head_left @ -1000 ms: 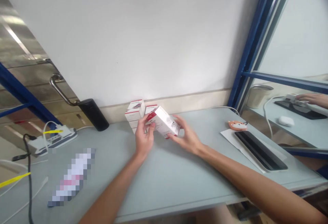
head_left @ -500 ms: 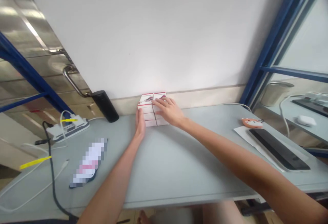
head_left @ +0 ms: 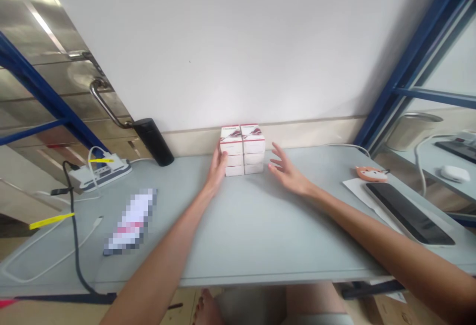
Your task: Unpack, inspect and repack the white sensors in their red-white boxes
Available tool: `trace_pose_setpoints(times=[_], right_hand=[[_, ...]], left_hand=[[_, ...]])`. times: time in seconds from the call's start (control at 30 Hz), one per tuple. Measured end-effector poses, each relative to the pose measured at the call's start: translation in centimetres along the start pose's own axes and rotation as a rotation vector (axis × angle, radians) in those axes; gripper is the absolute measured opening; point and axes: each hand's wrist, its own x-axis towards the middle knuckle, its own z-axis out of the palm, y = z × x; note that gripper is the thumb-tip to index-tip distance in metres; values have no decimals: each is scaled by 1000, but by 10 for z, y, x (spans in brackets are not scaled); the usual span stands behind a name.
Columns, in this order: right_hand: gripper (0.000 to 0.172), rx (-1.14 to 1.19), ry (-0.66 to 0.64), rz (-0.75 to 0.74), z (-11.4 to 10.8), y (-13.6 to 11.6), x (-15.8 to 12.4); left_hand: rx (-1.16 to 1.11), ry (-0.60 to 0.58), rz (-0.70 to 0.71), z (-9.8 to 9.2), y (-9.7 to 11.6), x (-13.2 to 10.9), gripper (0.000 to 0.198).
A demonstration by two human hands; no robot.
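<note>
Several white cartons with red markings form a stack (head_left: pixel 242 150) in two columns, standing against the wall's beige skirting on a pale grey-blue desk (head_left: pixel 267 235). My left hand (head_left: pixel 218 168) rests against the stack's left side, its fingers touching the lower cartons. My right hand (head_left: pixel 287 173) is open with its fingers spread, a small gap away from the stack's right side, and touches nothing.
A black cylinder (head_left: pixel 153 141) stands to the left, near a white power strip (head_left: pixel 102 176) with cables. A pixelated flat item (head_left: pixel 130 222) lies on the desk. On the right are an orange fox-shaped object (head_left: pixel 370 173) and a dark tablet (head_left: pixel 409 213) on white paper.
The carton once held in both hands now sits in the stack. My right hand has moved off the stack to the right, and my left hand has shifted along its left side.
</note>
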Motion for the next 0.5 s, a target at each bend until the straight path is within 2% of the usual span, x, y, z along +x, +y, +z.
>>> trace_pose_setpoints(times=[0.1, 0.17, 0.27, 0.37, 0.5], right_hand=[[87, 70, 114, 28, -12, -10, -1], [82, 99, 188, 45, -15, -18, 0], [75, 110, 298, -6, -12, -26, 1], [70, 102, 468, -65, -8, -25, 3], [66, 71, 706, -67, -16, -12, 9]], left_hand=[[-33, -192, 5, 21, 5, -11, 86], [-34, -275, -2, 33, 9, -18, 92], [-35, -313, -1, 51, 10, -21, 95], [-51, -358, 8, 72, 5, -17, 107], [28, -412, 114, 115, -8, -9, 113]])
